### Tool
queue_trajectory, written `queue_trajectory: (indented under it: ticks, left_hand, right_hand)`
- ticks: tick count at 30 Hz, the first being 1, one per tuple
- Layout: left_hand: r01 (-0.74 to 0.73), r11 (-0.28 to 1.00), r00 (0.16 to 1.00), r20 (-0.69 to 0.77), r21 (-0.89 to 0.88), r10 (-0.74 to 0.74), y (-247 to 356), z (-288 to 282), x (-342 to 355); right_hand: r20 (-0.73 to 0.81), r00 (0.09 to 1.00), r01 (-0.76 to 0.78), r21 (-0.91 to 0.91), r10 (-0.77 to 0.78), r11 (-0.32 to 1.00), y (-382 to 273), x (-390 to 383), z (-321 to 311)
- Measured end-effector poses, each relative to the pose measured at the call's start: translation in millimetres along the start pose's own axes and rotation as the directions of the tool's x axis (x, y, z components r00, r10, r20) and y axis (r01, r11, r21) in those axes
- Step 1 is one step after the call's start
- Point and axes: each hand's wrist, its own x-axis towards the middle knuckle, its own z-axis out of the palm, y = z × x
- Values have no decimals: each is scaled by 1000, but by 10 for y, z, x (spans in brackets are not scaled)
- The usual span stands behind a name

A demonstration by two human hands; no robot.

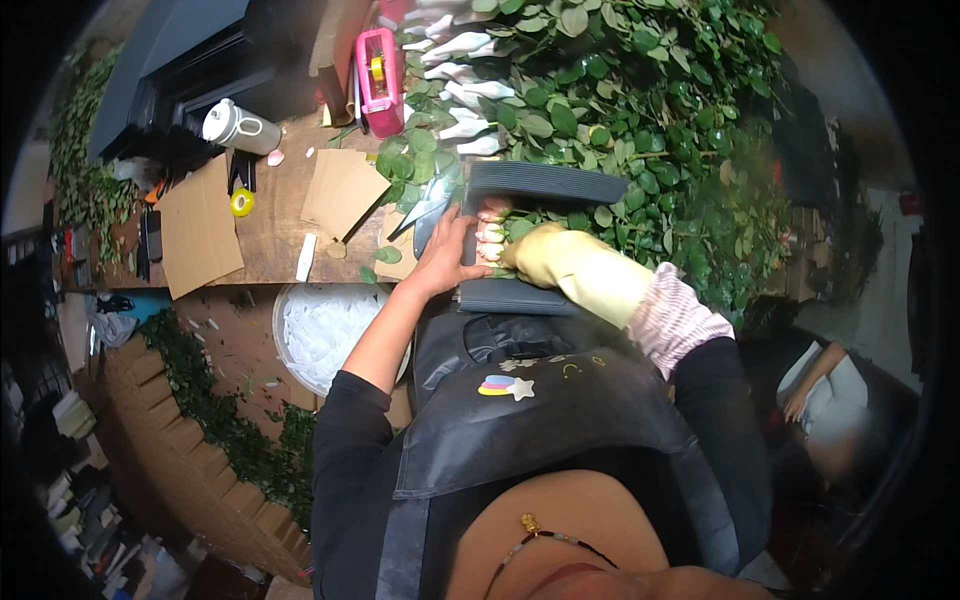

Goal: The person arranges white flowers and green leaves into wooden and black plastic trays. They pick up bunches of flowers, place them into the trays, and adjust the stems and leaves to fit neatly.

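Pale pink and cream rose heads [490, 234] lie in a short row between two dark ridged boards, the far one [545, 183] and the near one [515, 297]. My bare left hand [447, 252] rests at the blossom end, thumb and fingers spread around the heads. From the right, my right hand [545, 256], in a pale yellow glove, reaches between the boards. Its fingertips come together at the nearest rose, partly hidden by the glove. Leafy stems [640, 150] stretch off to the right. A bluish translucent piece [430, 207] lies beside my left fingers.
White-wrapped flower bundles [465, 95] line the back beside a pink tape dispenser [379, 85]. Cardboard pieces [202, 228], a yellow tape roll [241, 202] and a white mug [240, 128] sit left. Below the table edge stands a bucket of white scraps [330, 335]. Another person [825, 390] is at right.
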Motion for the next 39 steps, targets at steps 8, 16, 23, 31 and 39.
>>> queue_trajectory:
  ticks: [8, 16, 23, 31, 39]
  left_hand:
    - [7, 999, 999, 46, 34, -9, 48, -42, 49]
    - [-30, 1000, 999, 46, 4, 29, 1, -21, 108]
    - [28, 998, 992, -120, -55, -34, 4, 128, 78]
    - [-5, 1000, 993, -121, -16, 3, -96, 184, 105]
    - [134, 974, 949, -258, -181, -179, -10, 314, 209]
  right_hand:
    - [-175, 967, -135, 258, 184, 957, 91, 172, 308]
    - [-297, 950, -2, 310, 99, 951, 93, 210, 436]
    - [-241, 939, -151, 356, 246, 922, 10, -122, -9]
    - [-310, 924, -92, 388, 225, 917, 170, 356, 415]
    - [-398, 914, -9, 170, 77, 985, 187, 134, 346]
